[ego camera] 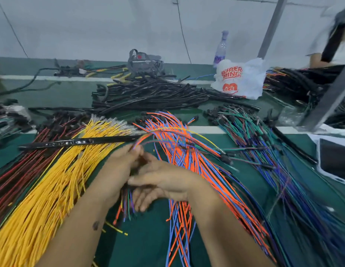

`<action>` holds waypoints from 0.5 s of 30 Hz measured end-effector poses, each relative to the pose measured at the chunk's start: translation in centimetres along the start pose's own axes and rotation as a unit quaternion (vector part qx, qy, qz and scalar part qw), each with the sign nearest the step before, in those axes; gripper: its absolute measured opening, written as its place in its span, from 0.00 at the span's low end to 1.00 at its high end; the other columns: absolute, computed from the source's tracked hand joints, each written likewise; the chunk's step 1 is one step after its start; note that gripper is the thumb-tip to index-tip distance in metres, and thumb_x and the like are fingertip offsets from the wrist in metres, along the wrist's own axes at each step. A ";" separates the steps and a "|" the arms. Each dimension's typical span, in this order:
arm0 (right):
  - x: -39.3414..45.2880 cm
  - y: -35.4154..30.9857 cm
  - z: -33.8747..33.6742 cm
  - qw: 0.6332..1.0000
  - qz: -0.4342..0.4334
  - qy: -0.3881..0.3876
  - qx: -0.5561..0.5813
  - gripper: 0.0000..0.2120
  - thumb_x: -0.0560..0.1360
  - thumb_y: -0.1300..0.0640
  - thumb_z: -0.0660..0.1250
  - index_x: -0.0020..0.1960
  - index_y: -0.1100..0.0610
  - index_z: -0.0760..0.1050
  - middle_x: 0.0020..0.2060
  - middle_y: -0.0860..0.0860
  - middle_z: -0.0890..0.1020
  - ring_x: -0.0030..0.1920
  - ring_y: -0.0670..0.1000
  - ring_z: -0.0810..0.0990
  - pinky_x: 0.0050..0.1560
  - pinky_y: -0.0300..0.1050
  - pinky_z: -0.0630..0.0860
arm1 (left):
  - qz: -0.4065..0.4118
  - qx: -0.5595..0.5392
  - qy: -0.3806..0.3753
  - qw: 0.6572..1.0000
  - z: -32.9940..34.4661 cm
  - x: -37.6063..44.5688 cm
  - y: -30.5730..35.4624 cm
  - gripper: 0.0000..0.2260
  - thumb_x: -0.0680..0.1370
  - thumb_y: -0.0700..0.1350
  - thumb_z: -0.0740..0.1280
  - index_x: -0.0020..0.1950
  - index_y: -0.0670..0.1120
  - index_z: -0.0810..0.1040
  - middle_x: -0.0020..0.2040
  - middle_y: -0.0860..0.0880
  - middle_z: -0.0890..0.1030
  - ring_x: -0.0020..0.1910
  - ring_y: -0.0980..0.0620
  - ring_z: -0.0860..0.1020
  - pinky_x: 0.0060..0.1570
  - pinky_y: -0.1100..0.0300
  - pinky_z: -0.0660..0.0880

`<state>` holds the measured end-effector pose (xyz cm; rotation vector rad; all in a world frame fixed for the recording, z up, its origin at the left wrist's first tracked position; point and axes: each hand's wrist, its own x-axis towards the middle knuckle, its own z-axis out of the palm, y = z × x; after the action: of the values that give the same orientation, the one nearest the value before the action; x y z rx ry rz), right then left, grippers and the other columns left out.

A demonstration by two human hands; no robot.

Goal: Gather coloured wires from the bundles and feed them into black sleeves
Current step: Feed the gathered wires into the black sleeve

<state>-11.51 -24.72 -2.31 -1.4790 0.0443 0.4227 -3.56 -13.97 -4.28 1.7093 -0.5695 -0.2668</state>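
Both hands (148,178) around mixed wires (179,139)

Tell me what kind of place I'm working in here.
Most likely a wire-harness assembly bench in a workshop or small factory. The green table is covered in sorted bundles, such as the yellow wires and orange and blue wires, with a heap of black sleeves behind them.

Coloured wires (179,151) fanned beside black sleeves (148,95)
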 end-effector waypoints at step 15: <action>-5.0 -7.7 -7.9 0.728 -0.385 0.388 0.413 0.17 0.81 0.52 0.59 0.35 0.55 0.67 0.18 0.45 0.60 0.17 0.44 0.57 0.20 0.35 0.55 | 0.176 0.343 -0.140 0.912 -2.7 -1.2 3.3 0.05 0.81 0.56 0.54 0.46 0.58 0.64 0.28 0.50 0.67 0.26 0.52 0.67 0.28 0.56 0.64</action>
<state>-12.03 -33.82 5.67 -0.5694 0.2412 -0.8495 -4.06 -11.48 -0.66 2.2051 -1.2835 -0.0450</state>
